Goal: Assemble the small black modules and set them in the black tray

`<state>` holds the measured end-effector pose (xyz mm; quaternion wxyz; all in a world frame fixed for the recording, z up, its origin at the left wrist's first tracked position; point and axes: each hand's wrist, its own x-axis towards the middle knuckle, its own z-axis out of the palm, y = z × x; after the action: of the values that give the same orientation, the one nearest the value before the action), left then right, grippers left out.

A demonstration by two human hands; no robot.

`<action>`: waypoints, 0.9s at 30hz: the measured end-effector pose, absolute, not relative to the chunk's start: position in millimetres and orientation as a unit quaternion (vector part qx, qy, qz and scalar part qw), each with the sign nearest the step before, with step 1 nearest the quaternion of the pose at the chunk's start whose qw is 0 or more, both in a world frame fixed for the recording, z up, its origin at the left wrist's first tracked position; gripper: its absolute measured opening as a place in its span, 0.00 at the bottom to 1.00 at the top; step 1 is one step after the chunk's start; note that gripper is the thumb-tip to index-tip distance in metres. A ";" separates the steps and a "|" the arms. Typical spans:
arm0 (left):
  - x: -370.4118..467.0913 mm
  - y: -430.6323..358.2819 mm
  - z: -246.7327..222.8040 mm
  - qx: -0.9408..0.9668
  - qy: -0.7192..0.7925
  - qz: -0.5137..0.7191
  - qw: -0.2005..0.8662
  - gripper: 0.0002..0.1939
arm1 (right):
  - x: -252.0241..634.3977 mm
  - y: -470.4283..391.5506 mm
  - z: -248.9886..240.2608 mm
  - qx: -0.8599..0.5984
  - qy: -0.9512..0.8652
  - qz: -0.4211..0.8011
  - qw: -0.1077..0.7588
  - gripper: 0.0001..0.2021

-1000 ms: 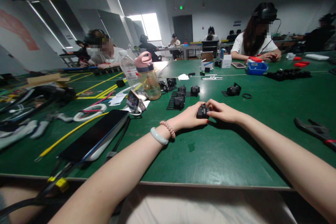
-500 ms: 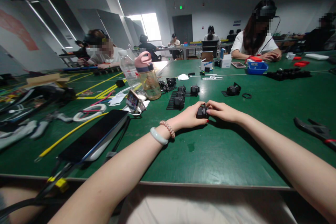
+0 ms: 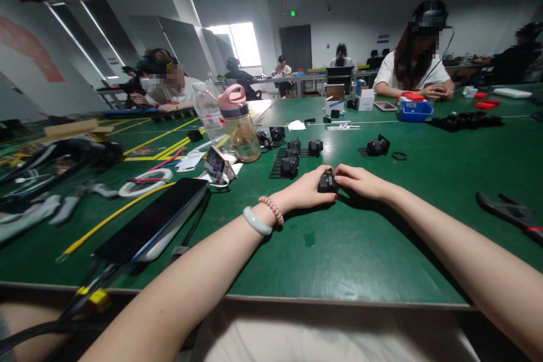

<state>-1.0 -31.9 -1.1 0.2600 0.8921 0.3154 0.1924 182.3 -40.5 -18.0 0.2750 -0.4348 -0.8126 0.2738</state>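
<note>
My left hand [image 3: 309, 188] is closed round a small black part [image 3: 327, 181] just above the green table [image 3: 339, 254]. The fingers of my right hand [image 3: 355, 179] are bent against the right side of the same part, and their tips are partly hidden. Beyond my left hand lie several black assemblies [image 3: 290, 166] with comb-like plates. Another black assembly [image 3: 376, 146] sits farther right, beside a flat black ring [image 3: 399, 155].
At the left are a black phone-like slab [image 3: 150, 218], a yellow cable [image 3: 111, 216] and a pink-lidded bottle [image 3: 241, 130]. Black pliers [image 3: 507, 210] lie at the right. Behind stands a blue bin [image 3: 416, 110], near a seated person [image 3: 413, 62].
</note>
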 end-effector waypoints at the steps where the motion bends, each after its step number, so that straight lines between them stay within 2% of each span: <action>1: -0.8 -31.8 -1.1 0.892 0.314 0.194 0.260 0.27 | 182.6 -40.5 -18.3 -0.433 -0.811 0.278 0.278 0.13; 16: -1.4 -30.6 -2.1 0.888 0.304 0.203 0.279 0.29 | 182.8 -41.9 -20.7 -0.400 -0.820 0.296 0.284 0.16; 27: -0.7 -29.3 -2.9 0.895 0.300 0.203 0.260 0.28 | 183.4 -42.3 -18.0 -0.412 -0.819 0.289 0.275 0.13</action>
<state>-0.7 -29.3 -2.9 0.2598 0.8953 0.2996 0.2031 183.4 -42.3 -18.0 0.2751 -0.4120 -0.8194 0.2885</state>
